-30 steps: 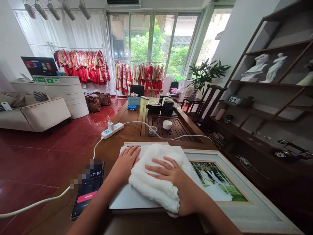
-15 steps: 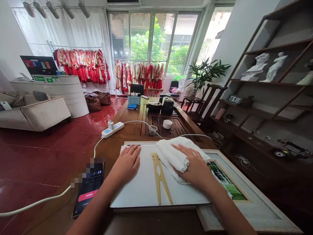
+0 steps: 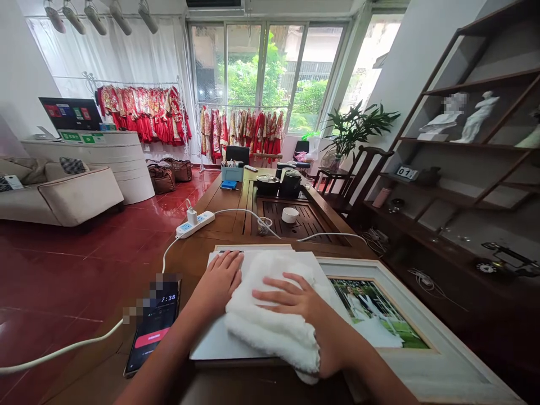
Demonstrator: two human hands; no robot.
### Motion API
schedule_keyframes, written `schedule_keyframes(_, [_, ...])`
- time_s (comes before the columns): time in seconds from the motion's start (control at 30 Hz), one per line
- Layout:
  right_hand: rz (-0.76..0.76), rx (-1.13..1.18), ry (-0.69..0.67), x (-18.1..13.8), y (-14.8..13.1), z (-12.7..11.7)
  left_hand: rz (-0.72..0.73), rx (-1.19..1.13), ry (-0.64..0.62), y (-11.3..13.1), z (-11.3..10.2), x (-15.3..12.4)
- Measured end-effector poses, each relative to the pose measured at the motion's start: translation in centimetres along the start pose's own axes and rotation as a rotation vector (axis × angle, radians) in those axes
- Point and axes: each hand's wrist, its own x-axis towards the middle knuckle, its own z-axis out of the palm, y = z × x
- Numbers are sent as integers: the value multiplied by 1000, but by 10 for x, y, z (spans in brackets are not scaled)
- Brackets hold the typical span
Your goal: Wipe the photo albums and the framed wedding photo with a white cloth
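Note:
A white board (image 3: 217, 346) lies flat on the brown wooden table. My left hand (image 3: 222, 275) rests on its upper left part, palm down and fingers stretched out. A thick white towel (image 3: 265, 326) covers much of the board and hangs over its near edge. On top of the towel lies my right hand (image 3: 295, 304), fingers spread and pressed flat, its thumb hidden. The yellow Y-shaped piece seen earlier on the board is hidden. To the right, partly under the board, is a pale picture frame (image 3: 459, 368) with a photo (image 3: 379, 315) of people outdoors.
A phone (image 3: 152, 326) lies left of my left forearm. Beyond the board are a power strip (image 3: 194, 225) with a white cable, a small glass (image 3: 264, 226), a white cup (image 3: 290, 215) on a slatted tea tray (image 3: 270, 208), and a dark kettle (image 3: 291, 183).
My right hand has moved left and toward me with the towel, over the yellow piece. More of the framed photo shows. My left hand has stayed in place.

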Motion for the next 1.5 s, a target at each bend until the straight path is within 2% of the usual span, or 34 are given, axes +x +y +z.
schedule_keyframes(0.1, [75,-48,53,-3,6,1,-15,-18,1,1,0,-1])
schedule_keyframes(0.33, [385,-307,313,-22,48,12,-20,-33,-1,3,-2,-3])
schedule_keyframes(0.43, [468,-351,368,-26,57,15,-17,-39,3,2,-2,-3])
schedule_keyframes(0.53, [425,-335,348,-21,52,16,-19,-43,15,2,0,-3])
schedule_keyframes(0.67, [281,-277,234,-8,26,15,-25,-45,16,2,0,-3])
schedule_keyframes(0.77, [186,-228,142,0,5,15,-20,-44,-17,2,-4,-3])
schedule_keyframes(0.87, [123,-199,81,3,-5,15,-10,-32,-62,2,-7,-3])
schedule_keyframes(1.0, [177,-222,118,-1,5,13,-18,-27,-57,3,-7,-2])
schedule_keyframes(1.17, [330,-328,254,-17,37,13,-20,-36,0,3,-3,-2])
schedule_keyframes(1.33, [483,-409,385,-31,64,18,-28,-47,-16,3,-6,-3])
schedule_keyframes(1.4, [483,-402,380,-31,65,19,-35,-48,-18,4,-6,-3])
schedule_keyframes(1.5, [410,-367,312,-22,51,19,-34,-47,-11,3,-4,-4])
